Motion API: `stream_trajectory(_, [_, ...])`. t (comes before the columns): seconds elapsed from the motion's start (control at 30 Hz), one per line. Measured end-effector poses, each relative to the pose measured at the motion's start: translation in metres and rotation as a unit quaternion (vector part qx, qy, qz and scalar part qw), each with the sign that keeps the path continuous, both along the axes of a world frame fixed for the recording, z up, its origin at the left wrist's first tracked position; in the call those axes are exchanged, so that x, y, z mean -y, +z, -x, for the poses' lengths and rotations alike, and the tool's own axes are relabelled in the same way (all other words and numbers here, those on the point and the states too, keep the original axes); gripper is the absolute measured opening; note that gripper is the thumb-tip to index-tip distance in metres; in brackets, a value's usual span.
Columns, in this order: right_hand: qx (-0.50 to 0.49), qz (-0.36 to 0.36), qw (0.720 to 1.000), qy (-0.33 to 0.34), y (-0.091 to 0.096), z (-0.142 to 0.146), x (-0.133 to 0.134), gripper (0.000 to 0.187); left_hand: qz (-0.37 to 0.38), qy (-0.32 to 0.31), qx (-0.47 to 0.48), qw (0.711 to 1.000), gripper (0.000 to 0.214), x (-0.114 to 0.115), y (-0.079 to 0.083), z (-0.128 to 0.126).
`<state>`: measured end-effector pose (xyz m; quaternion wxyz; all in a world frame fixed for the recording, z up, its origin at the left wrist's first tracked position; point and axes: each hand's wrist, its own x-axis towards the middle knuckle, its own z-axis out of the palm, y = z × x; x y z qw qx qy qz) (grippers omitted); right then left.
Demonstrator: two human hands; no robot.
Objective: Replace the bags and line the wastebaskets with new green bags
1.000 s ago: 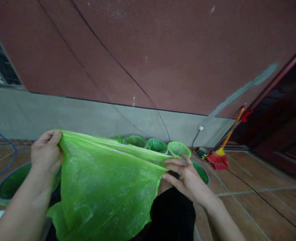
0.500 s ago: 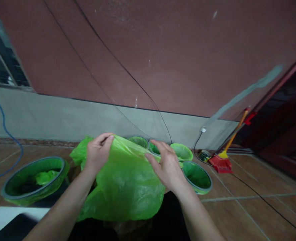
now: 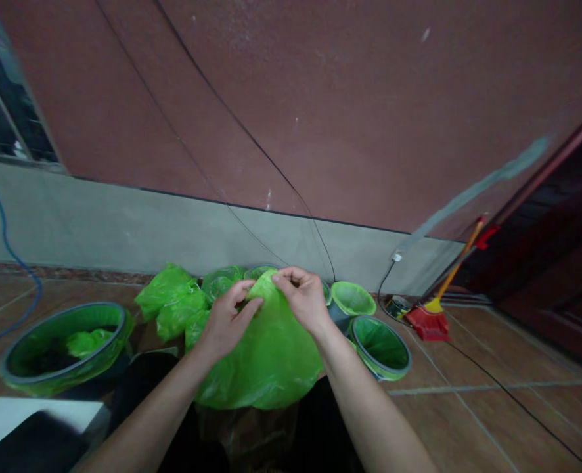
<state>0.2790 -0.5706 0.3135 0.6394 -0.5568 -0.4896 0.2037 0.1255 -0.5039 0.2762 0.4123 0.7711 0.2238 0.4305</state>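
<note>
A bright green plastic bag (image 3: pixel 266 368) hangs in front of my knees, its top edge gathered between my two hands. My right hand (image 3: pixel 301 297) pinches that edge between thumb and fingers. On the other side, my left hand (image 3: pixel 230 322) is curled at the same edge, its thumb and forefinger closed about the plastic. The lower part of the bag is puffed out and hangs loose.
Green-lined bins stand at left (image 3: pixel 64 348) and right (image 3: pixel 380 348), with another bin (image 3: pixel 353 299) by the wall. Crumpled green bags (image 3: pixel 170 295) lie left of centre. A red broom (image 3: pixel 427 322) leans right. A dark phone-like slab (image 3: pixel 35 443) rests on a white surface.
My hands have drawn closer together, and the bag's stretched top edge is now bunched between them. The right hand has moved from spread fingers to a pinch.
</note>
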Motion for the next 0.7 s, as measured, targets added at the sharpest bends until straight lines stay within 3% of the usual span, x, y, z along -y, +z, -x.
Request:
stream_trajectory(0.23, [-0.025,-0.047,0.995,-0.083,0.019,-0.025,0.011,0.026,0.014,0.0,-0.101,0.995,0.026,-0.015,-0.05,0.028])
stream_trajectory(0.37, [-0.035,-0.082,0.988,-0.123,0.027,-0.041,0.018,0.026,-0.007,0.007,-0.182,0.983,0.026,-0.03,-0.068,0.042])
stream_trajectory(0.53, [-0.035,-0.118,0.977,-0.175,0.033,-0.066,0.034,0.026,-0.049,0.063,-0.231,0.97,0.024,-0.051,-0.08,0.052])
stream_trajectory(0.7, [0.015,-0.137,0.961,-0.241,0.026,-0.093,0.052,0.025,0.003,0.1,-0.207,0.973,0.042,-0.061,-0.072,0.065])
